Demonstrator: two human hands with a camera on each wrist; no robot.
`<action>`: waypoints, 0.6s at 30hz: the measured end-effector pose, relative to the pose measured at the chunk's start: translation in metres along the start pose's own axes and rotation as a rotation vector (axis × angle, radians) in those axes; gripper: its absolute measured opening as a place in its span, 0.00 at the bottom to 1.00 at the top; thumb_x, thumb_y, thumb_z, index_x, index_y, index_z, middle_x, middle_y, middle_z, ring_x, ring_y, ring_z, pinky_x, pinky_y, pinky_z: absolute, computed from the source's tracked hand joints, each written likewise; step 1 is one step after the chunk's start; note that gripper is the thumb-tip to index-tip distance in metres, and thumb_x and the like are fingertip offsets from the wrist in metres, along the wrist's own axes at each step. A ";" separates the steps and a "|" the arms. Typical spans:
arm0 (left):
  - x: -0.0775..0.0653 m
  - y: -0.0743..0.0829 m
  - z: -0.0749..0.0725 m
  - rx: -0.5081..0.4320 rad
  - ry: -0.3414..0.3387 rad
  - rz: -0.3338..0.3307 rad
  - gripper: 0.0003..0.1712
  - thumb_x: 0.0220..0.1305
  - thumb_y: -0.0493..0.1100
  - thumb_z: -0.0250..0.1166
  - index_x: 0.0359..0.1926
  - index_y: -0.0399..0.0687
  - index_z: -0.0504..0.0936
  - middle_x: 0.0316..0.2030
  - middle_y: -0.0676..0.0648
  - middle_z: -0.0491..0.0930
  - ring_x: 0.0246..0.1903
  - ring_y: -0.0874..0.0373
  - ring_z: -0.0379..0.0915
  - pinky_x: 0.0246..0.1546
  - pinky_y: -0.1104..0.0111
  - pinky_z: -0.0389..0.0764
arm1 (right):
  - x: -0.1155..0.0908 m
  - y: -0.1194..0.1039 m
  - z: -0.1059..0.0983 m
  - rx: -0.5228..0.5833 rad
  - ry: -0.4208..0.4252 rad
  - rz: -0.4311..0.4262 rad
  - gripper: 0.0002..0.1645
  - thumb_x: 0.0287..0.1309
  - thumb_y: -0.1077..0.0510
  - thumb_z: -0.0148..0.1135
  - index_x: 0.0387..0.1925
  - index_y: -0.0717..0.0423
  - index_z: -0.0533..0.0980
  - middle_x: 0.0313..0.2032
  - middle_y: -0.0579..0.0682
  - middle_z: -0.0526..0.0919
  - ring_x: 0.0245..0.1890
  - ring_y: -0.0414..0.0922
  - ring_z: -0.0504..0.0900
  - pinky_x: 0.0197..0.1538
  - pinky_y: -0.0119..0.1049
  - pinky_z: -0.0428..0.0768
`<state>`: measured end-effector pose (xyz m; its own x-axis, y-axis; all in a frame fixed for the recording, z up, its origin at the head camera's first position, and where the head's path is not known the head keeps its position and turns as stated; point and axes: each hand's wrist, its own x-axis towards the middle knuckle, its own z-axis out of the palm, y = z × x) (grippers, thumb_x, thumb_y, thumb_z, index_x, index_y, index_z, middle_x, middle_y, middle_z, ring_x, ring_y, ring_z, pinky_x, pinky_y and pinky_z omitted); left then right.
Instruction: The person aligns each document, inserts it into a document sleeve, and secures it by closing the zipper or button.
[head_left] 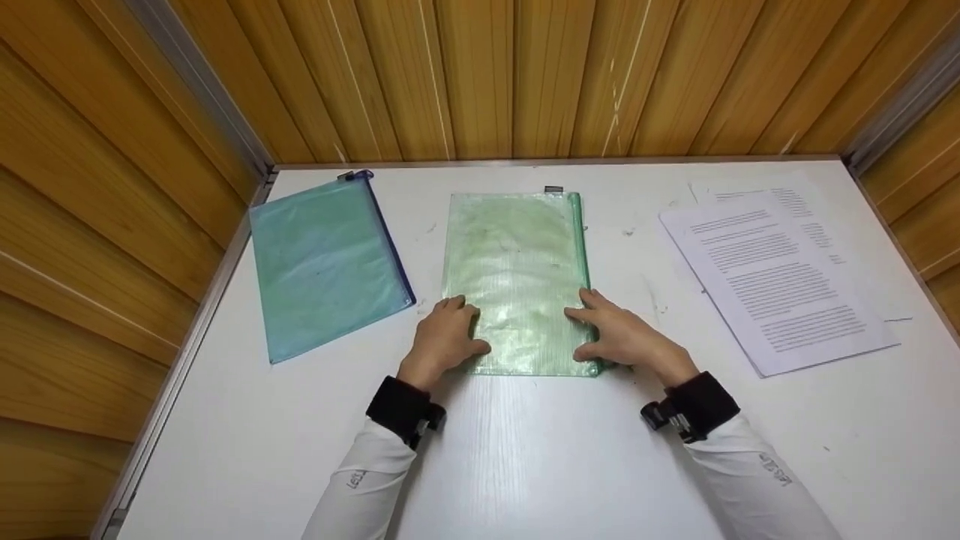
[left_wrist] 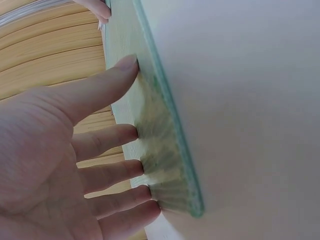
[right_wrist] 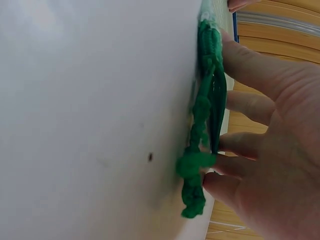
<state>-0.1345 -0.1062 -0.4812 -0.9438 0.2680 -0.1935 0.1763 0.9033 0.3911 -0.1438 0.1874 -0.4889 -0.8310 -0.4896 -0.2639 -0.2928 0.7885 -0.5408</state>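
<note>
A translucent green zip document pouch (head_left: 517, 262) lies flat in the middle of the white table, its green zipper edge (head_left: 581, 240) on the right. My left hand (head_left: 444, 334) rests on its lower left side, fingers fairly straight; in the left wrist view the fingertips and thumb touch the pouch surface (left_wrist: 160, 135). At the lower right, my right hand (head_left: 622, 334) touches the pouch with fingers spread. In the right wrist view a green cord-like zipper end (right_wrist: 200, 120) hangs by the fingers. Neither hand pinches anything.
A blue-green zip pouch (head_left: 326, 266) with a dark blue zipper lies at the left. Printed sheets (head_left: 780, 285) lie stacked on the right, somewhat spread. The white table (head_left: 525, 457) meets a wood-panelled wall (head_left: 510, 82) at the back and sides.
</note>
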 end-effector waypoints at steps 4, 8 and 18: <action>-0.001 0.004 -0.001 0.009 -0.011 -0.009 0.35 0.56 0.54 0.73 0.61 0.41 0.77 0.68 0.36 0.69 0.69 0.39 0.64 0.58 0.47 0.77 | 0.001 0.001 0.001 -0.004 0.000 -0.007 0.46 0.54 0.49 0.73 0.70 0.61 0.66 0.76 0.69 0.49 0.77 0.67 0.47 0.70 0.61 0.65; -0.001 0.013 0.000 0.046 -0.019 0.004 0.34 0.56 0.54 0.73 0.60 0.41 0.77 0.64 0.37 0.71 0.64 0.40 0.67 0.53 0.47 0.79 | 0.001 0.003 0.001 0.017 0.002 0.000 0.46 0.54 0.48 0.73 0.70 0.60 0.66 0.77 0.68 0.48 0.77 0.66 0.47 0.71 0.61 0.63; 0.009 0.039 0.012 0.096 -0.064 0.124 0.39 0.59 0.58 0.70 0.67 0.47 0.72 0.73 0.38 0.62 0.74 0.37 0.55 0.68 0.48 0.69 | -0.002 0.011 -0.002 0.082 0.076 -0.029 0.44 0.58 0.47 0.69 0.71 0.60 0.64 0.75 0.68 0.53 0.73 0.66 0.59 0.70 0.60 0.65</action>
<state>-0.1329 -0.0645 -0.4790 -0.8941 0.3973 -0.2068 0.3190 0.8889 0.3287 -0.1466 0.1982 -0.4927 -0.8571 -0.4795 -0.1882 -0.2796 0.7398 -0.6119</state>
